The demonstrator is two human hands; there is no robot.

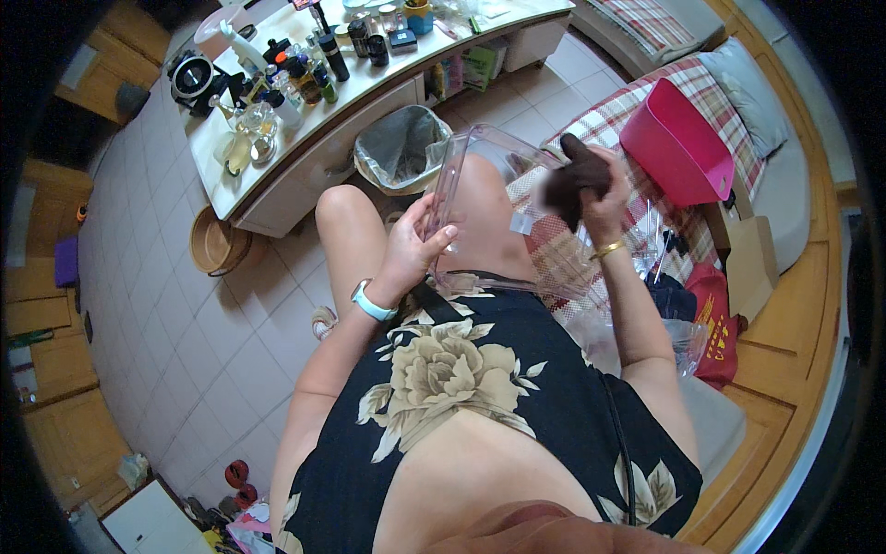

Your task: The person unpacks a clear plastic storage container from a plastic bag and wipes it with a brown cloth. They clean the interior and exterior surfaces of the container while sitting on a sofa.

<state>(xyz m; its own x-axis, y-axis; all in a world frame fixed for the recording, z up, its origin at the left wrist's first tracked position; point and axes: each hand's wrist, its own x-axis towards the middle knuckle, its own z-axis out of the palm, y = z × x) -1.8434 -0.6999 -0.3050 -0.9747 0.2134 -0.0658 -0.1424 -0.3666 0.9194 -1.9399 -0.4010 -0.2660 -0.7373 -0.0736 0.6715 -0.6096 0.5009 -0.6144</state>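
Observation:
My left hand (419, 242) grips the near left wall of a clear plastic box (453, 173), held tilted above my lap. The thumb is inside the rim and the fingers are outside. A crumpled dark brown cloth (581, 176) is bunched in my right hand (609, 197), over the box's right side; part of it is blurred. Through the transparent plastic I see my bare thigh and the checked sofa cover (554, 256). A small white label (521, 223) shows at the box's middle.
A pink plastic basket (675, 149) stands on the sofa at right, near an opened cardboard box (751, 266) and a red bag (713, 332) bearing writing. Ahead are a lined waste bin (401, 149) and a table (387, 76) crowded with bottles. A woven basket (220, 242) sits on the tiled floor.

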